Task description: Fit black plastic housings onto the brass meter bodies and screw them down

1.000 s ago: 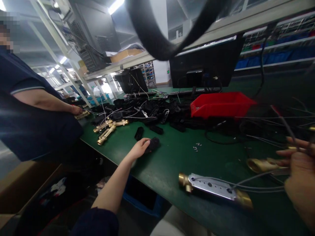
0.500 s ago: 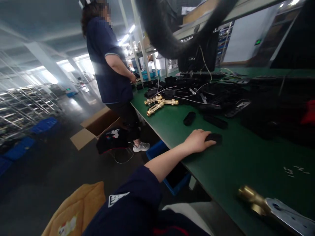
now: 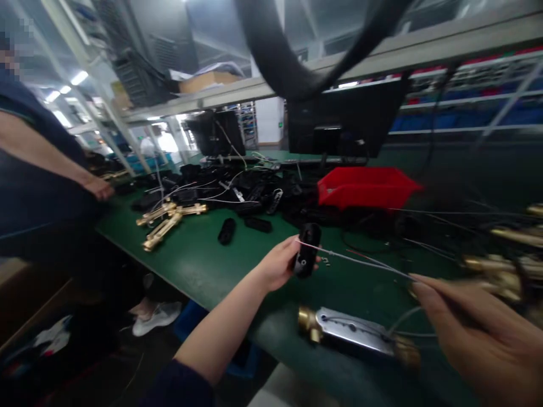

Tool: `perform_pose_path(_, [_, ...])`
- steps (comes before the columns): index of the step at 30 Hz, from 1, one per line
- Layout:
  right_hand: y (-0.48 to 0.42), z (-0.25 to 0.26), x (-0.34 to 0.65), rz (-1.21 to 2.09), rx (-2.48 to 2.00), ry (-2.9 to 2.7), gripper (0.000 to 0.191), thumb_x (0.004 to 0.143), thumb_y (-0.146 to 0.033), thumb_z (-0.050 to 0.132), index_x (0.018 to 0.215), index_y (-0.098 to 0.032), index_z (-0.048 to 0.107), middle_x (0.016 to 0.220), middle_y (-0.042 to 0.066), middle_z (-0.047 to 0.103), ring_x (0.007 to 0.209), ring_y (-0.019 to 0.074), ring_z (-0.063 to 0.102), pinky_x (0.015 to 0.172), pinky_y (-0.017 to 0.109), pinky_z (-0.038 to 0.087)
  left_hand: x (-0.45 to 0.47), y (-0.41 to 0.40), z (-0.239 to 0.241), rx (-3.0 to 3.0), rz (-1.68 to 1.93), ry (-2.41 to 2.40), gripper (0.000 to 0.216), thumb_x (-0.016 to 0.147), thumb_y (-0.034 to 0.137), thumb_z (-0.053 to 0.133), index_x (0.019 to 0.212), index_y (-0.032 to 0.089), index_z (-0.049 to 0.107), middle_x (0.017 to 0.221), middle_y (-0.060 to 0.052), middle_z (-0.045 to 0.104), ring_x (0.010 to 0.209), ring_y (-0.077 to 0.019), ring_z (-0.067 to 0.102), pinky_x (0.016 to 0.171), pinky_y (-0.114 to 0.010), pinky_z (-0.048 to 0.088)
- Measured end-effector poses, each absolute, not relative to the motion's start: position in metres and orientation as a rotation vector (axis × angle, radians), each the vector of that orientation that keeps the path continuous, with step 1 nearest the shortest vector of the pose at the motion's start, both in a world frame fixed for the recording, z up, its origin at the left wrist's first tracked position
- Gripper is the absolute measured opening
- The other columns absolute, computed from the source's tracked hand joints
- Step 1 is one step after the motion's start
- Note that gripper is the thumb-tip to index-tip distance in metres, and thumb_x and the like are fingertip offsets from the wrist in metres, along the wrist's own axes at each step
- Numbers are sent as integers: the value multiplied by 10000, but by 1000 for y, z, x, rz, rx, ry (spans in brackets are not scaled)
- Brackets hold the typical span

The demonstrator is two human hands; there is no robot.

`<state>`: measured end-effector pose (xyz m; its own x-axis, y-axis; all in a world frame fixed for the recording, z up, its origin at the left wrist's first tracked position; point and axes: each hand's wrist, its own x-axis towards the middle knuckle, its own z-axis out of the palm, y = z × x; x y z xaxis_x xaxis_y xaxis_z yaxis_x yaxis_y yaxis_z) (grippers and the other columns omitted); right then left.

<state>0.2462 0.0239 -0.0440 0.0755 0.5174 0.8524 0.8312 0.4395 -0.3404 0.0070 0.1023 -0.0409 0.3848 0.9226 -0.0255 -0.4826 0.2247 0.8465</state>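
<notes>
My left hand (image 3: 280, 263) grips an oblong black plastic housing (image 3: 309, 249), raised above the green bench. Between thumb and fingers of my right hand (image 3: 470, 328), blurred at the lower right, is a thin grey cable (image 3: 365, 261). Its thin pinkish and reddish wire ends point toward the housing, and one overlaps the housing in view; whether it touches or enters it I cannot tell. Below the hands lies a brass valve body with a silver metal plate (image 3: 356, 330) on top. A grey cable curves from that plate toward my right hand.
Brass bodies (image 3: 169, 220) lie at the left of the green bench (image 3: 190, 265), with more at right. Behind are black housings and wires (image 3: 254, 192), a red bin (image 3: 365, 186) and a monitor (image 3: 343, 121). A co-worker (image 3: 38, 158) stands at left.
My left hand has lifted the black housing off the bench. My right hand has come into view with the cable. The view has swung right, bringing in the red bin.
</notes>
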Motion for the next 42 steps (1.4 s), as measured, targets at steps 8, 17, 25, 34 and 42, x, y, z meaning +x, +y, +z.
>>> perform_pose_path(8, [20, -23, 230, -489, -1202, -1637, 185, 899, -287, 570, 767, -190, 657, 582, -13, 600, 504, 114, 566, 505, 234, 425, 2, 92, -33, 730, 1096, 687, 236, 916, 291, 477, 957, 111, 624, 889, -88, 685, 669, -151, 652, 612, -247, 534])
perform_pose_path(17, [18, -26, 230, -392, -1255, -1632, 207, 905, -317, 552, 788, -184, 657, 583, -3, 585, 497, 129, 548, 504, 263, 403, -3, 94, -35, 754, 1183, 739, 242, 833, 326, 592, 961, 124, 624, 858, -64, 672, 665, -139, 624, 607, -239, 517])
perform_pose_path(25, [20, -31, 230, -318, -1252, -1623, 171, 898, -317, 562, 801, -208, 650, 625, 2, 599, 499, 131, 534, 521, 280, 404, -2, 91, -35, 891, 1237, 797, 428, 674, 431, 746, 979, 150, 639, 875, -47, 666, 693, -143, 608, 630, -254, 497])
perform_pose_path(34, [22, -37, 219, -262, -1058, -1774, 89, 895, -188, 569, 923, -173, 653, 677, 17, 641, 565, 122, 576, 550, 249, 466, 2, 84, -41, 1031, 1034, 818, 575, 578, 470, 818, 1027, 154, 650, 915, -80, 683, 758, -194, 647, 721, -317, 508])
perform_pose_path(42, [20, -36, 211, -281, -991, -1861, 107, 885, -136, 569, 951, -149, 652, 661, 20, 633, 557, 124, 536, 529, 252, 444, 5, 81, -38, 987, 929, 779, 544, 602, 427, 821, 1053, 177, 647, 854, -63, 685, 734, -199, 661, 710, -314, 529])
